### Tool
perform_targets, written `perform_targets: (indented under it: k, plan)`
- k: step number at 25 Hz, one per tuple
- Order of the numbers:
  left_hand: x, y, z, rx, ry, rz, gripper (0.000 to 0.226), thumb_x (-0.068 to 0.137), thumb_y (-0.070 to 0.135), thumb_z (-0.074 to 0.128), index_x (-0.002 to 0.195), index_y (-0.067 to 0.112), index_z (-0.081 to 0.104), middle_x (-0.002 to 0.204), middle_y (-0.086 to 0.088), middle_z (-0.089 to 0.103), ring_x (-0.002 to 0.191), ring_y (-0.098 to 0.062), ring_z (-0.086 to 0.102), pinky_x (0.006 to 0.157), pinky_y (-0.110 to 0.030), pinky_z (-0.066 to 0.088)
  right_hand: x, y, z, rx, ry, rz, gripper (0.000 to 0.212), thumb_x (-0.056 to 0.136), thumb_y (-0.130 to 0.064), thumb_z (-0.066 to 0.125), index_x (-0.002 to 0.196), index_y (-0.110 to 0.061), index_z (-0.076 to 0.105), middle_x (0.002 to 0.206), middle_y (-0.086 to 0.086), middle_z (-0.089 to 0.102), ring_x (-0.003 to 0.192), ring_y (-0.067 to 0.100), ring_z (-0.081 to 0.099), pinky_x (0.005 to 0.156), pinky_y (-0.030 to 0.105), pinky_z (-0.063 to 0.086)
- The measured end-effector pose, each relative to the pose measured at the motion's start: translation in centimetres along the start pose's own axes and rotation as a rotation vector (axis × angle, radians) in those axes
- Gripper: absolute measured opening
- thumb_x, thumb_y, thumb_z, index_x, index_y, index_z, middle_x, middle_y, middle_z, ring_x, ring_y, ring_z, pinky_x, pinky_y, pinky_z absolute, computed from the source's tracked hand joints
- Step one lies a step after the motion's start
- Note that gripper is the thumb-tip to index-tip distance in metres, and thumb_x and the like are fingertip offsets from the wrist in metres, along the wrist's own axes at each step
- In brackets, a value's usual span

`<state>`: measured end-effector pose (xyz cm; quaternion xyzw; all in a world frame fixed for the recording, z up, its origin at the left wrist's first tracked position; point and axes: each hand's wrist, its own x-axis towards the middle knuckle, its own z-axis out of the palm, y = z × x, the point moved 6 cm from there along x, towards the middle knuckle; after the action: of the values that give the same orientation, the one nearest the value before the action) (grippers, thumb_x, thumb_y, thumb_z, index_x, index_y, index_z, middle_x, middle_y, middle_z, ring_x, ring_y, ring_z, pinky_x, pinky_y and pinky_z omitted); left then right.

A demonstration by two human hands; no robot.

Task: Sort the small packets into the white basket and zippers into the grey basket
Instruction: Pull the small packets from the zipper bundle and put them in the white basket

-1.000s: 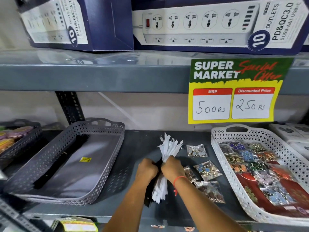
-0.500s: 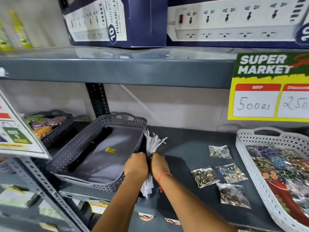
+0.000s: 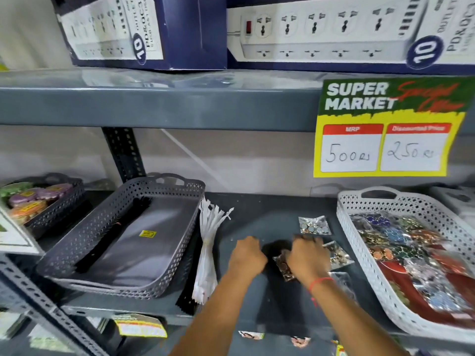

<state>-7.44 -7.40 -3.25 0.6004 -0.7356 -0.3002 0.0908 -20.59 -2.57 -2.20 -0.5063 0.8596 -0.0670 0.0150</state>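
Observation:
A bundle of white zippers (image 3: 208,255) lies on the shelf against the grey basket's (image 3: 177,276) right wall, with black zippers (image 3: 185,299) under it. More black zippers (image 3: 113,235) lie inside the grey basket. My left hand (image 3: 246,256) rests curled on the shelf to the right of the bundle, holding nothing. My right hand (image 3: 308,258) closes on a small packet (image 3: 282,267) of coloured pieces. Other small packets (image 3: 314,225) lie on the shelf just beyond and beside that hand. The white basket (image 3: 359,242) at the right holds several packets.
A dark basket (image 3: 59,211) of coloured items stands at the far left. The upper shelf (image 3: 180,101) with power-strip boxes (image 3: 144,32) hangs overhead, and a price sign (image 3: 385,129) dangles from it. A metal upright (image 3: 123,155) stands behind the grey basket.
Both hands have let go of the zipper bundle, which now lies beside the grey basket. They have moved right, and my right hand has taken hold of a packet.

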Motion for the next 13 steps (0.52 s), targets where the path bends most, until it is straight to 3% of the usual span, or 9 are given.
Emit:
perform_targets:
  k: [3, 9, 11, 13]
  plan:
    - [0.4, 1.1, 3.2, -0.237, -0.074, -0.053, 0.021, 0.074, 0.001, 0.055, 0.090, 0.000, 0.068, 0.106, -0.028, 0.069, 0.101, -0.035, 0.067, 0.084, -0.038, 0.056, 0.0, 3.2, 0.9, 0.032, -0.164, 0.094, 0.038, 0.083, -0.035, 0.054, 0.112, -0.012, 0.064, 0.123, 0.011, 0.064, 0.121, 0.030, 0.053, 0.096, 0.037, 0.045]
    - [1.4, 0.5, 4.8, -0.451, -0.051, -0.167, 0.039, 0.071, -0.003, 0.063, 0.110, 0.004, 0.066, 0.109, -0.019, 0.071, 0.102, -0.026, 0.068, 0.079, -0.027, 0.053, 1.2, 3.1, 1.9, 0.337, -0.342, 0.133, 0.030, 0.076, -0.011, 0.059, 0.102, -0.001, 0.068, 0.111, 0.019, 0.070, 0.105, 0.030, 0.065, 0.080, 0.030, 0.050]
    - [1.3, 0.6, 4.7, -0.531, -0.058, -0.198, 0.035, 0.074, -0.006, 0.059, 0.106, 0.006, 0.066, 0.105, -0.019, 0.068, 0.088, -0.024, 0.068, 0.070, -0.027, 0.057, 1.1, 2.8, 1.5, 0.435, -0.389, 0.125, 0.025, 0.077, -0.010, 0.062, 0.100, 0.000, 0.068, 0.106, 0.018, 0.070, 0.106, 0.030, 0.065, 0.081, 0.031, 0.051]
    - [1.1, 0.9, 4.6, -0.573, -0.063, -0.213, 0.025, 0.078, -0.008, 0.053, 0.094, 0.008, 0.062, 0.092, -0.019, 0.062, 0.060, -0.021, 0.059, 0.048, -0.022, 0.052, 0.9, 3.1, -0.4, 0.677, -0.397, 0.114, 0.021, 0.078, -0.004, 0.066, 0.099, 0.000, 0.064, 0.094, 0.009, 0.064, 0.104, 0.027, 0.061, 0.074, 0.028, 0.048]
